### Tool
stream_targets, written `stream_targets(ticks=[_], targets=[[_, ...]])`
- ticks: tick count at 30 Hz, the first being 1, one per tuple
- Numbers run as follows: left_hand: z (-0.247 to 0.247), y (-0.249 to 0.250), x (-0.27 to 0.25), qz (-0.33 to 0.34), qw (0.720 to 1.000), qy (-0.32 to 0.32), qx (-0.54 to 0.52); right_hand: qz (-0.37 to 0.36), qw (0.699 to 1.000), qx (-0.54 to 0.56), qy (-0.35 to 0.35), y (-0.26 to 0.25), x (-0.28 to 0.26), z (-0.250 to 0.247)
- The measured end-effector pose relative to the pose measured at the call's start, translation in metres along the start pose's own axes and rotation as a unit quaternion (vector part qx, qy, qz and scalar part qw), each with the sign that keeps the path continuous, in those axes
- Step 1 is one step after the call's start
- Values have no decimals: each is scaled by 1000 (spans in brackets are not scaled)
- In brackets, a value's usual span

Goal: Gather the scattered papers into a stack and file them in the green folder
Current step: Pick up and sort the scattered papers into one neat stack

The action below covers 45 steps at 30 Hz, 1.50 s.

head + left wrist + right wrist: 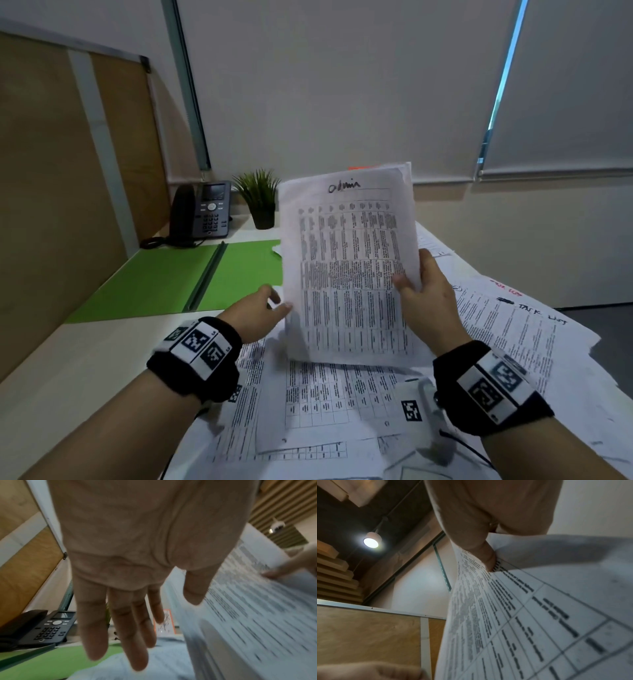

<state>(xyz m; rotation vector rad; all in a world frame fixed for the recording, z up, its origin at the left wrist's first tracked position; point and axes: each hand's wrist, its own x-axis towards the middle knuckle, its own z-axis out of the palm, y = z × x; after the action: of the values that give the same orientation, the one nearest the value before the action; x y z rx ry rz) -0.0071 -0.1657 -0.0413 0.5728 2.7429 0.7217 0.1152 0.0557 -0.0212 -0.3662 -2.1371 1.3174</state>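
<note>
Desk corner by the blinds, sheets all over the tabletop

The pale tabletop [85, 346] sits in a corner: wood-panel divider [51, 171] to the left of the folder [164, 277], closed roller blinds [325, 85] on the wall behind it, and a lit ceiling lamp [370, 542] overhead. The green folder lies open and flat, with a black desk phone [205, 212] just behind it and a small potted plant [258, 198] beside the phone. Right of the folder, loose papers [342, 394] cover the tabletop, overlapping. The right hand [428, 298] pinches a stack [346, 260] upright above those papers, thumb on the front page, which has "admin" scrawled on top. The left hand [257, 311] is wide, fingers [96, 622] straight, fingertips right at the stack's left edge, holding nothing.
</note>
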Motion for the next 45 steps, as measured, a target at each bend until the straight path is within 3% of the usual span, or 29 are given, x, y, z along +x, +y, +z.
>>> stream_targets(ticks=[6,12,18,27,30,33,35,38,45], targets=[[10,-11,9,-75,971,-78,212,-2,999,11,37,0,3,-11],[20,-6,14,-103,960,-69,250,4,999,12,48,8,3,-11],[27,-3,22,-78,976,-56,197,8,998,17,55,11,3,-11],[21,-11,27,-137,987,-15,88,11,998,21,64,13,1,-12],[13,-16,25,-140,990,20,10,8,997,19,68,16,2,-13],[7,-26,28,-99,988,76,-86,9,996,24,83,17,4,-15],[5,-31,29,-66,967,119,-216,5,995,28,99,18,5,-16],[-3,-28,26,-25,913,167,-372,-10,991,39,130,17,7,-19],[-28,-7,0,111,817,257,-505,-22,979,60,194,15,13,-30]])
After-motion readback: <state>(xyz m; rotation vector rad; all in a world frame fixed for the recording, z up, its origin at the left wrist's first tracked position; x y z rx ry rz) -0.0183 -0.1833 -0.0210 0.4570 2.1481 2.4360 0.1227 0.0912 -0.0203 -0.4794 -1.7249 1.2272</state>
